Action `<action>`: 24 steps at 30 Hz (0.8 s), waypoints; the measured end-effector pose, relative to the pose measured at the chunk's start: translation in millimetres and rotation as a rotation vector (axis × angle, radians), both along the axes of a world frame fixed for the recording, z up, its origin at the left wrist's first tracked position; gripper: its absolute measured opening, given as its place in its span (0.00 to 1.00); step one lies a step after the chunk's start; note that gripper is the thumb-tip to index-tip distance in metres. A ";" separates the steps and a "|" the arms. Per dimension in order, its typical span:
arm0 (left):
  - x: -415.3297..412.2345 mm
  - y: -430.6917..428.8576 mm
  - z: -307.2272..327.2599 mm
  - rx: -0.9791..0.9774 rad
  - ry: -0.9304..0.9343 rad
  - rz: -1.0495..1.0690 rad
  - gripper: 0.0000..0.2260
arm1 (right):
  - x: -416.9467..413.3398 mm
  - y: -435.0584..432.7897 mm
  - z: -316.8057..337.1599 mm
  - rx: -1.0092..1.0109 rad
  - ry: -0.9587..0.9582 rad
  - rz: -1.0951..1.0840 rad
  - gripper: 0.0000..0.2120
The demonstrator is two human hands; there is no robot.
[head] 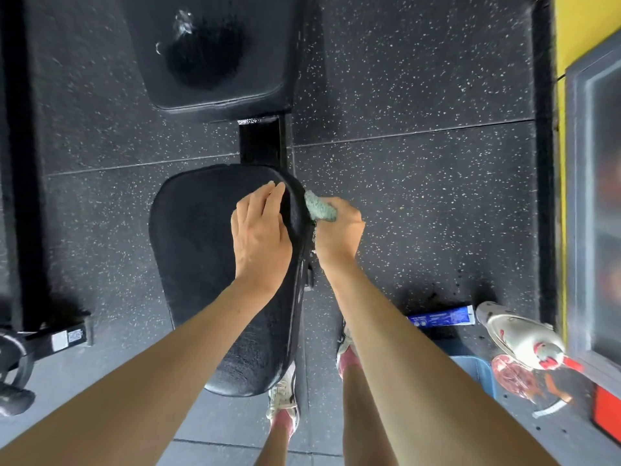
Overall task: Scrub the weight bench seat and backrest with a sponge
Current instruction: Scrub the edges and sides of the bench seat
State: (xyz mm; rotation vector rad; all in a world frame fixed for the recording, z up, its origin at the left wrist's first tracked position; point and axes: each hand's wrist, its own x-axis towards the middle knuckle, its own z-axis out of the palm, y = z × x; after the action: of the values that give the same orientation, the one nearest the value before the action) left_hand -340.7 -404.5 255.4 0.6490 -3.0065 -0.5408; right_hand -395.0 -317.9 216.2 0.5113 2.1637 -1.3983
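The green sponge (320, 207) is gripped in the right hand (339, 234), with the fingers curled round it, and is pressed against the right edge of the black seat pad (198, 264). The left hand (260, 237) is laid flat on the pad's top, fingers straight. A wet patch (205, 58) is seen on the backrest (265, 42) beyond.

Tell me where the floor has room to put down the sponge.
Bare floor lies right of the seat, past the right hand gripping the sponge, beyond the blue tube. More lies left of the seat, up to the black frame. Around the spray bottle it is crowded.
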 end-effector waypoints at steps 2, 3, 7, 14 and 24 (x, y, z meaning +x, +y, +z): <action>1.5 -4.4 -1.2 -0.028 -0.034 -0.056 0.21 | 27.9 12.7 -0.2 -0.005 -0.008 0.024 0.22; 2.3 -6.4 -2.0 -0.035 -0.048 -0.089 0.22 | 40.4 23.2 -0.3 -0.022 -0.030 0.090 0.20; -1.7 -12.4 -2.3 -0.034 -0.103 -0.164 0.20 | 28.2 40.8 -7.5 -0.049 -0.088 0.038 0.19; -10.7 -19.7 -7.6 -0.058 -0.107 -0.270 0.19 | 35.3 12.5 -0.8 -0.017 0.037 -0.008 0.19; -1.9 -17.9 -7.7 -0.070 -0.091 -0.291 0.26 | 18.6 13.7 11.3 -0.061 -0.074 -0.031 0.23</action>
State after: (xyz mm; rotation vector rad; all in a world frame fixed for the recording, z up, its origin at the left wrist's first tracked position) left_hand -342.7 -422.4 247.7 0.2380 -3.2098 -0.4211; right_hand -376.4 -304.2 227.4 0.5666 2.0566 -1.4347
